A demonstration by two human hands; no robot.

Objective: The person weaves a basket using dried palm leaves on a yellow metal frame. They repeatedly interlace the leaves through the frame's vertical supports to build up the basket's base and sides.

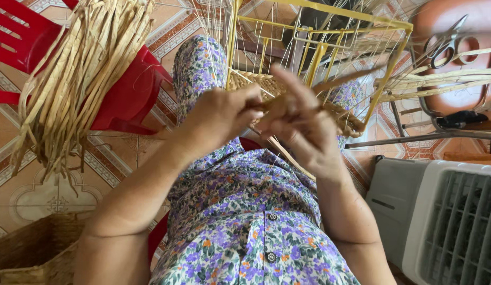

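Note:
A yellow wire frame (319,37) rests on my lap, with a band of woven straw (258,82) started along its near edge. My left hand (221,119) is closed around the straw strand (345,79) at the frame's near edge. My right hand (301,124) pinches the same strand just beside it, fingers raised, and the strand runs up to the right across the frame. Both hands touch each other in front of the woven edge. Thin white strings hang across the frame.
A thick bundle of dried straw strips (79,79) lies over a red plastic chair (124,89) on the left. Scissors (446,42) and more straw rest on a stool at the right. A grey and white fan unit (446,216) stands at lower right, a woven basket (34,253) at lower left.

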